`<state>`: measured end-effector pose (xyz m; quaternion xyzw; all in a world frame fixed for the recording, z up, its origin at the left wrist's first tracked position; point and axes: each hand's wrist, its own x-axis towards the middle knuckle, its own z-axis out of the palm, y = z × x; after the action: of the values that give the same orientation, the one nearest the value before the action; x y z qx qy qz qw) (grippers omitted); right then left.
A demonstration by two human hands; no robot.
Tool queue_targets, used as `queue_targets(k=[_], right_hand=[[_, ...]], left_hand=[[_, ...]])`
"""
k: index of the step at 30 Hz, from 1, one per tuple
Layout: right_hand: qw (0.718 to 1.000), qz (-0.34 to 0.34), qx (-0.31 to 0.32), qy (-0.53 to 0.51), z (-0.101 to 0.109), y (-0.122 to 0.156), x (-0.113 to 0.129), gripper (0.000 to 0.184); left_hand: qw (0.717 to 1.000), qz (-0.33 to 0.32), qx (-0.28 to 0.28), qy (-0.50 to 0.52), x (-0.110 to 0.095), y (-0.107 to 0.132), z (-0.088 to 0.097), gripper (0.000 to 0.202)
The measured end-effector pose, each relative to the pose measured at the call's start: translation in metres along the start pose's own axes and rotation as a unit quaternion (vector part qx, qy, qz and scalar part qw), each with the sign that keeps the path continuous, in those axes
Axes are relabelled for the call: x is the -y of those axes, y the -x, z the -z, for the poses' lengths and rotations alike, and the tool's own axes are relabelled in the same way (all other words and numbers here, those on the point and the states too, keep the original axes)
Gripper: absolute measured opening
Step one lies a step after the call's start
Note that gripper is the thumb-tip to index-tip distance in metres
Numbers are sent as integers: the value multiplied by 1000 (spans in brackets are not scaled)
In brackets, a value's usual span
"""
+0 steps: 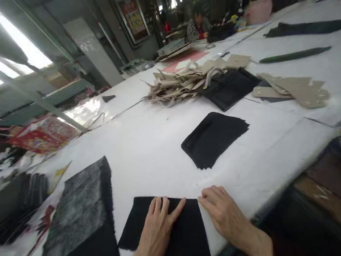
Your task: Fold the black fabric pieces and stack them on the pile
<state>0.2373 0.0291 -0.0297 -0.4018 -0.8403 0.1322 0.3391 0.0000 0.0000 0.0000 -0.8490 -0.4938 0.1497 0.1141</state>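
A piece of black fabric [192, 235] lies flat on the white tabletop, close in front of me. My left hand [158, 226] rests on it palm down, with the thumb and fingers spread apart. At the fabric's far right corner, my right hand [225, 212] has its fingers curled, thumb and fingertips closed on the edge. To the left is a larger black sheet with a fuzzy grey face [81, 199]. A second black fabric piece [214, 138] with ragged edges lies farther out on the table.
A black bag [229, 87] with a handle sits beside a heap of beige pieces [178, 81]. More beige strips [295, 87] lie to the right, near a dark green strip [295, 55]. A person [199, 28] is at the far end. Dark stacked material [18, 197] stands at left.
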Motion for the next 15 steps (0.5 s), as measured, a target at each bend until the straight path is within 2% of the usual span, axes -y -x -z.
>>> queue_targets(k=[4, 7, 11, 15], right_hand=[[999, 33, 32, -16, -9, -20, 24, 43], [997, 40, 63, 1, -25, -20, 31, 47], [993, 44, 82, 75, -41, -19, 35, 52], [979, 48, 114, 164, -47, -30, 46, 52]], left_hand=[[1000, 16, -7, 18, -2, 1, 0, 89], [998, 29, -13, 47, 0, 4, -2, 81], [991, 55, -27, 118, 7, 14, -9, 74], [983, 66, -43, 164, 9, 20, -14, 66]])
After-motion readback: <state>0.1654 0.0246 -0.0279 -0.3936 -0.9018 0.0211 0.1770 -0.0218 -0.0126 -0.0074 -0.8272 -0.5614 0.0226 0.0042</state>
